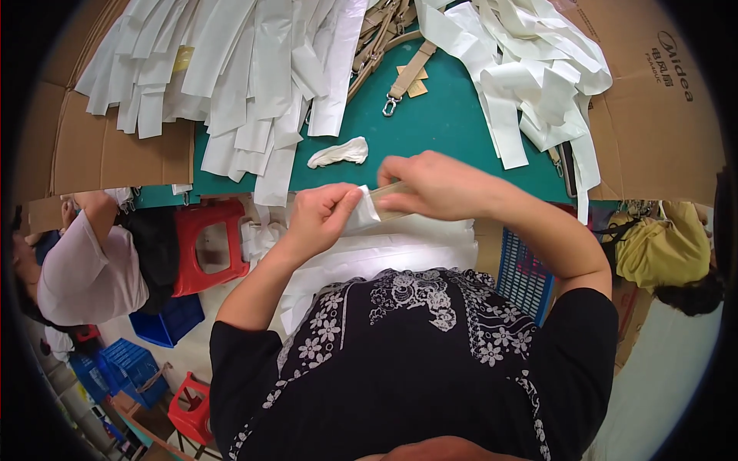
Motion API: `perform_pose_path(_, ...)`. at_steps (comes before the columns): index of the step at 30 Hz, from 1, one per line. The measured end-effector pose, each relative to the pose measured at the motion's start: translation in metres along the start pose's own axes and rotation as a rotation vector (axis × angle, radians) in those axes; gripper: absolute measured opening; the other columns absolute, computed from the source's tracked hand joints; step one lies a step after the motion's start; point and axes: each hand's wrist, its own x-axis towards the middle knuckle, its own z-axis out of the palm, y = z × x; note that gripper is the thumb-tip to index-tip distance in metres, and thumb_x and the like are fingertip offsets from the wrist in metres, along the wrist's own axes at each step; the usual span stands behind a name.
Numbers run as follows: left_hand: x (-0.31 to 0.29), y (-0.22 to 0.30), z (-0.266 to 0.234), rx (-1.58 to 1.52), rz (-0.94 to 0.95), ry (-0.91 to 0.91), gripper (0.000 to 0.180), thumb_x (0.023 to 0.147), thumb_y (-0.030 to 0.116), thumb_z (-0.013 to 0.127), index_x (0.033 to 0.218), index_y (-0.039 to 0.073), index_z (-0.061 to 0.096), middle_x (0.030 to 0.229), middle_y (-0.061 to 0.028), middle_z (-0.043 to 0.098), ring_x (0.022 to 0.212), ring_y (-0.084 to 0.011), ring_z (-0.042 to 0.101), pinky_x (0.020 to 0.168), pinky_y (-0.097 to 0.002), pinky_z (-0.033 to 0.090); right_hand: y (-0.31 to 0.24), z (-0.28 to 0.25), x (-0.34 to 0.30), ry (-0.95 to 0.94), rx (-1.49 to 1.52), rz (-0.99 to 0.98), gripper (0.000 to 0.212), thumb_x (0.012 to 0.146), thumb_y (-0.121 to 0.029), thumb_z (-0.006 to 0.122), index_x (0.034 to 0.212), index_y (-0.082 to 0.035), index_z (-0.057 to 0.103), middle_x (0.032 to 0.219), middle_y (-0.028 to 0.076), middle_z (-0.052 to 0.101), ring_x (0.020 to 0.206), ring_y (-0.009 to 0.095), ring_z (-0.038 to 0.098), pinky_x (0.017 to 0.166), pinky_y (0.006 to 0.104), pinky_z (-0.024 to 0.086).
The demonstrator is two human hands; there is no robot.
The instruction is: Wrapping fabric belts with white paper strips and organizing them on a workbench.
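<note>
In front of my chest, at the table's near edge, my left hand (327, 217) pinches the end of a white sleeve (364, 210) between thumb and fingers. My right hand (438, 187), slightly blurred, has its fingers closed round a beige strap (393, 189) that meets the sleeve's end. Whether the strap lies inside the sleeve cannot be made out. Just beyond my hands lies a crumpled white cloth or glove (338, 154). Further back is another beige strap (411, 73) with a metal clasp and small yellowish tags.
Many long white sleeves (254, 84) overlap at the back left of the green table (453, 92). Loose crumpled white strips (546, 92) lie at the right, by cardboard (653, 115). A red stool (207, 246) and a blue crate (524, 269) stand below; people sit on both sides.
</note>
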Motion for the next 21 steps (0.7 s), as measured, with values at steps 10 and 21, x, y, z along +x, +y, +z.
perform_pose_path(10,0.002,-0.009,-0.002,0.057,0.282,0.034,0.016,0.074,0.01,0.07,0.089,0.004,0.065,0.078,-0.0032,0.045,0.07,-0.0149,0.043,0.059,-0.026,0.037,-0.001,0.072,0.03,0.329,0.377,-0.072,0.069,0.069,-0.031,0.077,0.121,-0.001,0.043,0.098,0.016,0.061,0.089,0.031,0.06,0.08,0.0355,0.046)
perform_pose_path(21,-0.065,-0.061,-0.093,0.459,-0.322,-0.736,0.049,0.06,0.048,0.079,0.078,0.003,0.068,0.065,-0.0106,0.064,0.063,-0.0201,0.062,0.06,-0.0318,0.046,0.113,0.029,-0.206,0.283,0.867,0.394,0.034,0.068,-0.013,0.075,0.098,0.0,0.064,0.088,0.005,0.066,0.079,0.012,0.061,0.072,0.025,0.048)
